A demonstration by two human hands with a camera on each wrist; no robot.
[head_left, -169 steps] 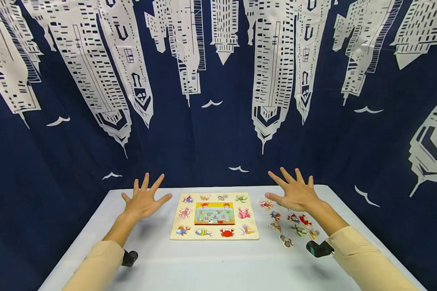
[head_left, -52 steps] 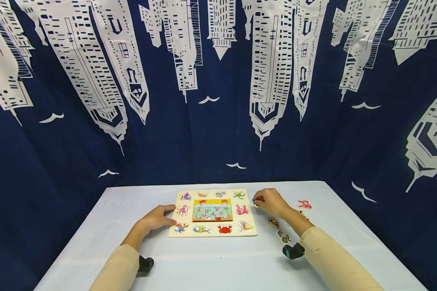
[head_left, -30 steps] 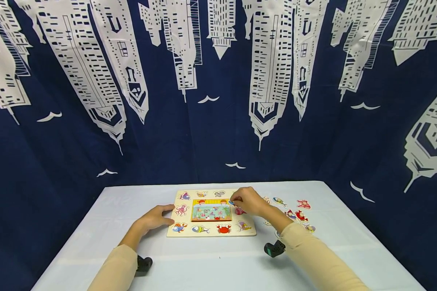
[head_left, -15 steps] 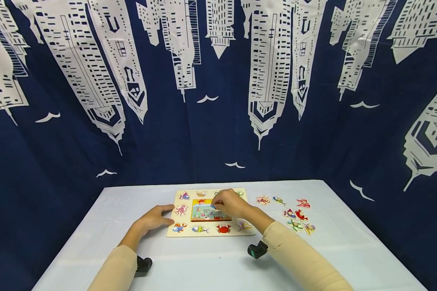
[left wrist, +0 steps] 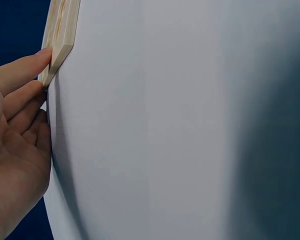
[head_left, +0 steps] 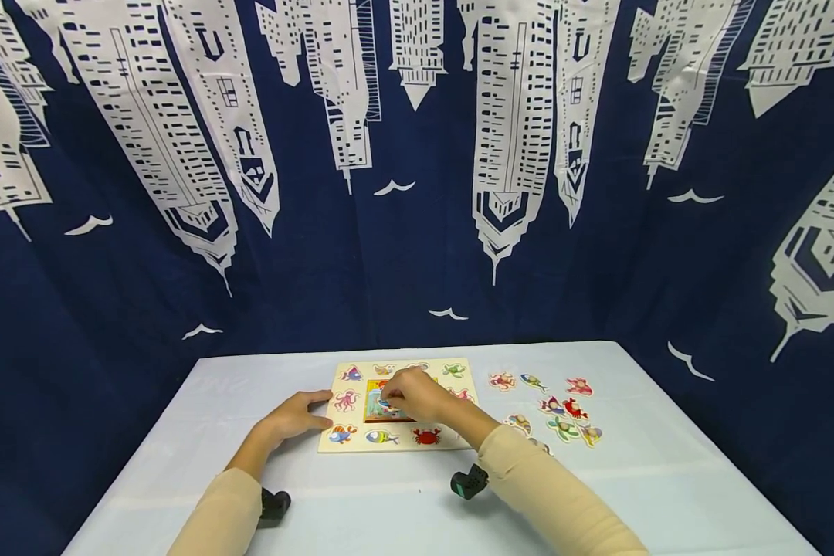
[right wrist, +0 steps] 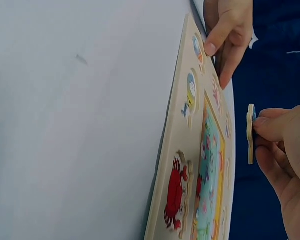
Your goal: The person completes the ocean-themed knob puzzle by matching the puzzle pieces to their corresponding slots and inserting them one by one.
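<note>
A wooden peg puzzle board (head_left: 405, 443) with sea-animal pictures round a central aquarium scene lies on the table. My right hand (head_left: 420, 396) is over that scene. It pinches a small blue-topped puzzle piece (right wrist: 250, 134) between thumb and fingers; the right wrist view shows the piece edge-on, clear of the board, with its picture mostly hidden. My left hand (head_left: 295, 417) rests against the board's left edge, thumb and forefinger spread apart and touching it. In the left wrist view the left thumb (left wrist: 25, 69) lies on the board's corner.
Several loose pieces lie right of the board, among them an octopus (head_left: 503, 381), a striped fish (head_left: 532, 382), a red crab (head_left: 575, 410) and a turtle (head_left: 563, 430). The white table (head_left: 361, 510) ends at a dark blue curtain. Black wrist cameras (head_left: 469, 482) hang below the forearms.
Both hands were spread above the table at first. The left came to the board's edge and stayed. The right took a piece from the right side and carried it leftward over the board.
</note>
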